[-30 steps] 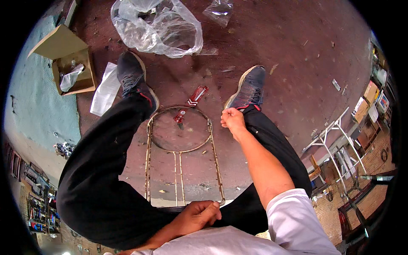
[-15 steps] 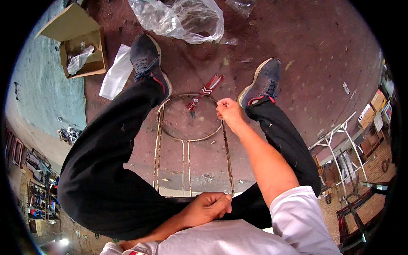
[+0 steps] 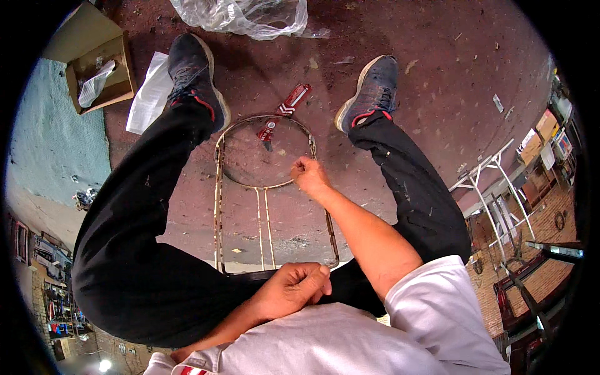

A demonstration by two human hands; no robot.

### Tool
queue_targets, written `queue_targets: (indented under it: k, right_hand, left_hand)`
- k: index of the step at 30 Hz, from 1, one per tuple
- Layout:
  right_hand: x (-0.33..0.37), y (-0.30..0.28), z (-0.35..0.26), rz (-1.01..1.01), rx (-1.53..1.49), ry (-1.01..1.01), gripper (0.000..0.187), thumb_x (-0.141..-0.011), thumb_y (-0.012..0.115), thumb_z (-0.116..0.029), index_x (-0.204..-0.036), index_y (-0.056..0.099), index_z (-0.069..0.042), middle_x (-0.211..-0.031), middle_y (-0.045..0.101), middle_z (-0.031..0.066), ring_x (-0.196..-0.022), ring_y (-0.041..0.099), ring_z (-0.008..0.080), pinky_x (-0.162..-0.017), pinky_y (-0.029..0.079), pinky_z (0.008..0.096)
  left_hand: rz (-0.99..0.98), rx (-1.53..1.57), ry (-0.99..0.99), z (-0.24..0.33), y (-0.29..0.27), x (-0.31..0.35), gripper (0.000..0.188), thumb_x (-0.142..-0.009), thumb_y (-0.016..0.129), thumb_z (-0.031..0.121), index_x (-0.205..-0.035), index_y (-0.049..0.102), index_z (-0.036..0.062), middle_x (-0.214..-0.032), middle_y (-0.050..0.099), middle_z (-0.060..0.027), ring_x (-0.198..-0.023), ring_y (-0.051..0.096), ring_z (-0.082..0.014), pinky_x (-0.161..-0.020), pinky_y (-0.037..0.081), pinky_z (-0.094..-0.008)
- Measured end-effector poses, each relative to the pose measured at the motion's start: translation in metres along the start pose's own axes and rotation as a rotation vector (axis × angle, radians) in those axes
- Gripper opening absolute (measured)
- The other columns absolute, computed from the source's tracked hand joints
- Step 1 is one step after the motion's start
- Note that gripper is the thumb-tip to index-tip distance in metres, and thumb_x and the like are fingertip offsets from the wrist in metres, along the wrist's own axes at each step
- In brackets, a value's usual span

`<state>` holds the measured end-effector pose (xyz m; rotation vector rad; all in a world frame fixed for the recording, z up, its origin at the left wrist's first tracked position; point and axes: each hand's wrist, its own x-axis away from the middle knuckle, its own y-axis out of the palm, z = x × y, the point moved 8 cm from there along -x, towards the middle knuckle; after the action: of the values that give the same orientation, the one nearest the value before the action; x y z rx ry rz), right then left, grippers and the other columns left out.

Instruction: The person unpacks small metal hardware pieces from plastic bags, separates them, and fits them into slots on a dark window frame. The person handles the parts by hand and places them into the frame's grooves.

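Note:
A rusty white-painted metal frame with a ring at its far end lies on the reddish floor between my legs. My right hand is closed on the ring's right side. My left hand is a fist on the frame's near bar, close to my body. Red-handled pliers lie on the floor, their tip inside the ring. My two shoes rest on either side of the ring.
A clear plastic bag lies at the far edge. A cardboard box and a white sheet sit at the far left beside a teal mat. White metal frames stand at the right.
My right hand has slid nearer along the ring's right side, from by the right shoe. The view has tilted down. My left hand stays on the near bar.

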<state>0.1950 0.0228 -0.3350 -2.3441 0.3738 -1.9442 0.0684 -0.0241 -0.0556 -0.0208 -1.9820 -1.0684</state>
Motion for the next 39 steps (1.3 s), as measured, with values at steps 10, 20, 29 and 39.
queue_targets:
  k: [10,20,29,39]
  right_hand:
    - [-0.011,-0.012,0.006,-0.049,-0.124,0.072,0.015,-0.086,0.066,-0.018,-0.095,0.071,-0.006,-0.085,0.073,0.0115,-0.079,0.069,0.0219,-0.072,0.053,0.0360]
    - [-0.026,-0.015,0.017,-0.019,-0.223,0.104,0.013,-0.085,0.068,-0.015,-0.095,0.071,-0.006,-0.086,0.073,0.0090,-0.080,0.068,0.0169,-0.073,0.053,0.0332]
    - [-0.032,-0.018,-0.001,-0.003,-0.034,0.128,0.017,-0.086,0.068,-0.019,-0.097,0.072,-0.007,-0.087,0.073,0.0080,-0.081,0.069,0.0197,-0.073,0.053,0.0338]
    - [-0.110,-0.041,-0.032,0.221,-0.086,0.126,0.028,-0.082,0.075,-0.030,-0.096,0.072,-0.005,-0.092,0.075,0.0133,-0.086,0.072,0.0272,-0.080,0.055,0.0384]
  left_hand:
    - [0.010,0.028,0.022,-0.001,-0.002,0.002,0.046,-0.108,0.048,0.040,-0.084,0.064,0.0042,-0.066,0.052,0.0014,-0.061,0.044,-0.0066,-0.057,0.036,-0.0247]
    - [0.033,0.014,0.024,-0.005,-0.005,0.003,0.043,-0.108,0.051,0.040,-0.087,0.068,0.0067,-0.067,0.055,0.0024,-0.060,0.046,-0.0056,-0.056,0.036,-0.0230]
    - [-0.041,0.086,0.055,-0.011,-0.004,0.006,0.044,-0.109,0.049,0.037,-0.084,0.064,0.0041,-0.066,0.052,0.0025,-0.062,0.044,-0.0063,-0.059,0.038,-0.0249]
    - [-0.129,0.118,0.049,-0.026,-0.012,0.008,0.044,-0.109,0.048,0.039,-0.087,0.064,0.0038,-0.074,0.055,0.0030,-0.070,0.046,-0.0056,-0.064,0.040,-0.0250]
